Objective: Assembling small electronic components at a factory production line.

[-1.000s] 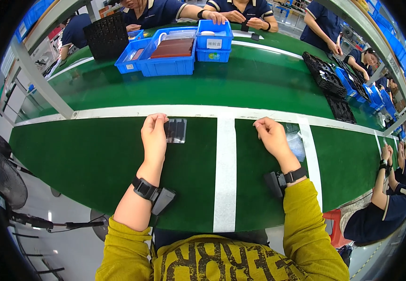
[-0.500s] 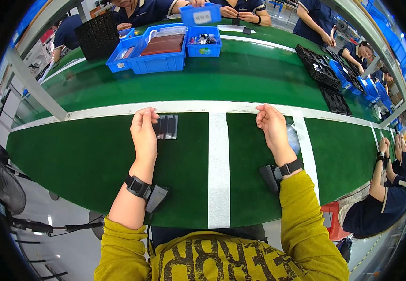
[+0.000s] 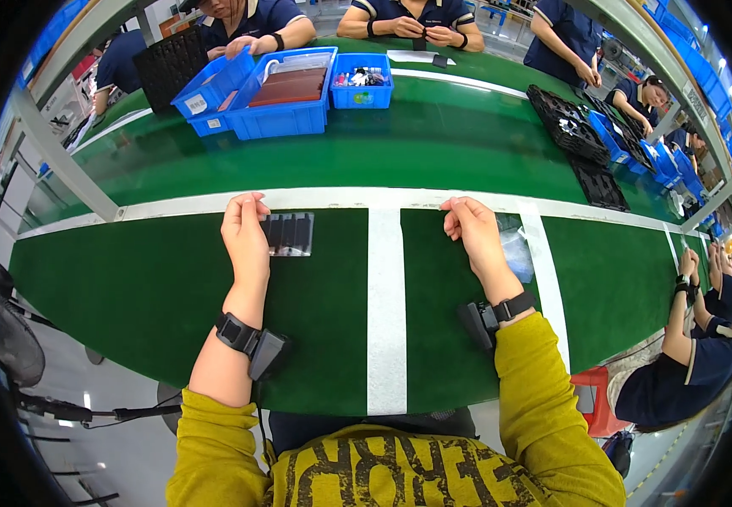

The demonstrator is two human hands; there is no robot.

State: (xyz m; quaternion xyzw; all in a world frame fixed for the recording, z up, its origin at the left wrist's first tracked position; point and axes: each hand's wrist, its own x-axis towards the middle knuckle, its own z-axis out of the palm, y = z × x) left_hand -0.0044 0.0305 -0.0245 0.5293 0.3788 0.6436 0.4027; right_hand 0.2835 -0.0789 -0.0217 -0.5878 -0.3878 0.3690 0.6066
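My left hand point(image 3: 245, 232) is loosely closed, thumb against bent fingers, and nothing shows in it. Just right of it, a clear packet with black strips point(image 3: 292, 234) lies on the green mat, its left edge partly behind the hand. My right hand point(image 3: 474, 232) is also loosely closed, its fingers curled to the left with nothing visible in them. Beside that wrist, a clear plastic bag point(image 3: 516, 256) rests against a white strip. Both wrists wear black straps with small dark boxes.
Across the green table stand a large blue bin point(image 3: 280, 125) of brown sheets, a small blue bin point(image 3: 361, 100) of small parts and a tilted blue bin point(image 3: 205, 95). Black moulded trays point(image 3: 570, 127) lie far right. A grey metal post point(image 3: 70, 165) rises at left. Co-workers surround the table.
A co-worker's hand has brought the raised blue bin from behind the small-parts bin down to the left bin. My right hand has shifted slightly left and its fingers have lowered.
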